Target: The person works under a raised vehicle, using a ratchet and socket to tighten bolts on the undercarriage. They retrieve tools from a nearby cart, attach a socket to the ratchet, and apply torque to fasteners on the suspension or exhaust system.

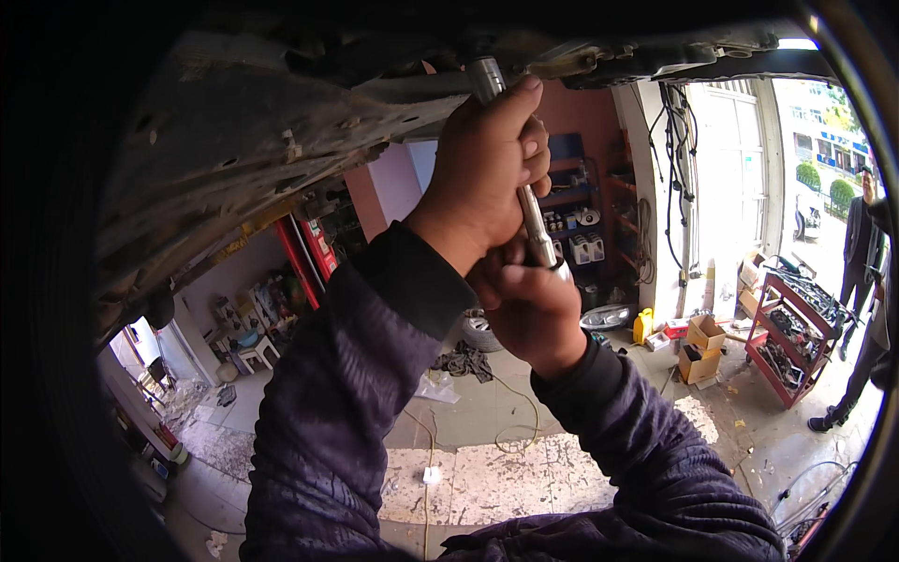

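Observation:
Overhead is the dark underside of a car [262, 150], and a metal socket wrench [532, 220] reaches up to it. Its wide socket end [486, 77] meets the underbody near the top of the view; the fastener there is hidden in shadow. My left hand [496, 155] is closed round the upper part of the shaft, thumb pointing up along the socket. Lower down, my right hand [536, 314] wraps the bottom end of the wrench, just under the left wrist. That lower end is mostly covered by my fingers.
A red tool cart [791, 347] stands at the right, with a person [857, 253] in dark clothes beside it. Cardboard boxes [702, 351] and a yellow jug [642, 326] sit on the floor. Shelves with bottles [585, 248] are behind my hands. A thin hose [431, 468] trails across the floor.

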Motion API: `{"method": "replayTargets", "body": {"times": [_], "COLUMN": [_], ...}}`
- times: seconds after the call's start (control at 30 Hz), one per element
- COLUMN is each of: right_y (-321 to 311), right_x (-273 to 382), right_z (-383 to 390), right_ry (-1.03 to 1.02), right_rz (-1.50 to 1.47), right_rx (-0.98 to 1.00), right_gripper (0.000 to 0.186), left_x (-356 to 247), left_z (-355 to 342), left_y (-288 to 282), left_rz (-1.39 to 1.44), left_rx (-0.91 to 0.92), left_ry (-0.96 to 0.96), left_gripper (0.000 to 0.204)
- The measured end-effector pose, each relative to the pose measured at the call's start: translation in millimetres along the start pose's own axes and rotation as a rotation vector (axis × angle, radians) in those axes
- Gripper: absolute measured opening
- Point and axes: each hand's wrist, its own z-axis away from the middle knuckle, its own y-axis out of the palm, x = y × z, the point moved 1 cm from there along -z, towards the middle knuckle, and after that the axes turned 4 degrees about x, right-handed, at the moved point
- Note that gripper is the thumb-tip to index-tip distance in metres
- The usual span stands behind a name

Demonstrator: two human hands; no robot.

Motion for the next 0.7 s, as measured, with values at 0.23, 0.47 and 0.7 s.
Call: {"method": "replayTargets", "body": {"times": [0.23, 0.47, 0.7], "right_y": [-7, 0, -7], "right_x": [2, -2, -6], "right_z": [-15, -6, -15], "right_ry": [-0.283, 0.102, 0.089], "right_rz": [0.458, -0.123, -0.399], "right_rx": [-0.101, 0.084, 0.217], "right_gripper": [0.016, 0.014, 0.024], "left_x": [5, 6, 1], "left_z": [0, -1, 1], "left_y": [2, 3, -7], "left_rz": [-0.205, -0.173, 0.064], "left_rx": [-0.145, -0.154, 0.021], "left_ry": [0.091, 0.103, 0.02], "left_gripper": [0.024, 0.022, 0.03]}}
